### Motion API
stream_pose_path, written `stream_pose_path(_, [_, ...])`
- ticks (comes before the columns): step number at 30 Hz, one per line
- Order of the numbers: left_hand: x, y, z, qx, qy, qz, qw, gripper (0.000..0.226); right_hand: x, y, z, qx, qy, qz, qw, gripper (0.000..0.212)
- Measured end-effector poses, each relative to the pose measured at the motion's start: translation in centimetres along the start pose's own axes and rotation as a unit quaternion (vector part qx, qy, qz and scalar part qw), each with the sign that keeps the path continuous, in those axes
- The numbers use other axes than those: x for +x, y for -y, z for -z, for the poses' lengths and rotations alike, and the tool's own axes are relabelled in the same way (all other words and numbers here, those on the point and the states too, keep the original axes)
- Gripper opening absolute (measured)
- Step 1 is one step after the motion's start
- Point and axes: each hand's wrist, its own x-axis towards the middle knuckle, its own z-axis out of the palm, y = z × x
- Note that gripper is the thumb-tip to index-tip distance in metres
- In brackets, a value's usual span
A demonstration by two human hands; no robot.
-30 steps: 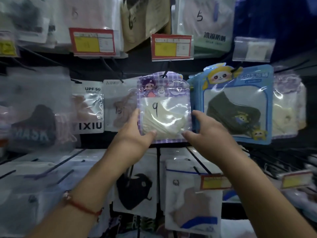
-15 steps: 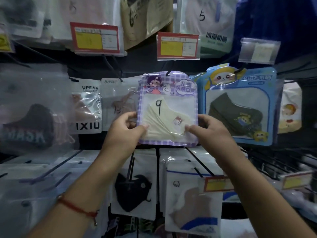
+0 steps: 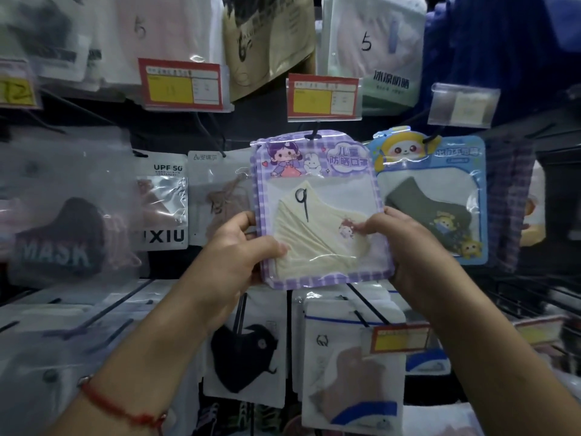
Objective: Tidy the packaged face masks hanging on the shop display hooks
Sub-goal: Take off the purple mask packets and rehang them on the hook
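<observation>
Fingers of the left hand and right hand pinch the purple mask packet by both side edges. It hangs on its hook, with the blue packet just beyond the right fingers. Squaring seems under way; next, level it and let go gently.

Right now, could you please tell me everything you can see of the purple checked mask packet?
The purple checked mask packet is a glossy plastic pouch with a cartoon girl and rabbit on its header and a clear window showing a folded cream mask marked with a handwritten 9. It hangs upright from a black hook under a red and yellow price tag. The left hand and right hand grip its lower side edges, thumbs on the front.
</observation>
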Motion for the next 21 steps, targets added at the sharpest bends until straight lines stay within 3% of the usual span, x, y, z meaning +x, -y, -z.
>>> stream_pose_path(11, [-1.1, -1.0, -0.1, -0.016, 0.056, -0.020, 0.998, 0.051, -1.8, 1.9, 0.3, 0.045, 0.036, 0.017, 0.998, 0.019])
stream_pose_path(17, [-1.6, -2.4, 0.6, -0.029, 0.139, 0.002, 0.990, 0.064, -3.1, 3.2, 0.7, 0.061, 0.066, 0.030, 0.995, 0.023])
stream_pose_path(21, [-1.4, -3.7, 0.4, -0.021, 0.162, 0.001, 0.987, 0.056, -4.0, 4.8, 1.3, 0.055, 0.092, 0.051, 0.993, 0.029])
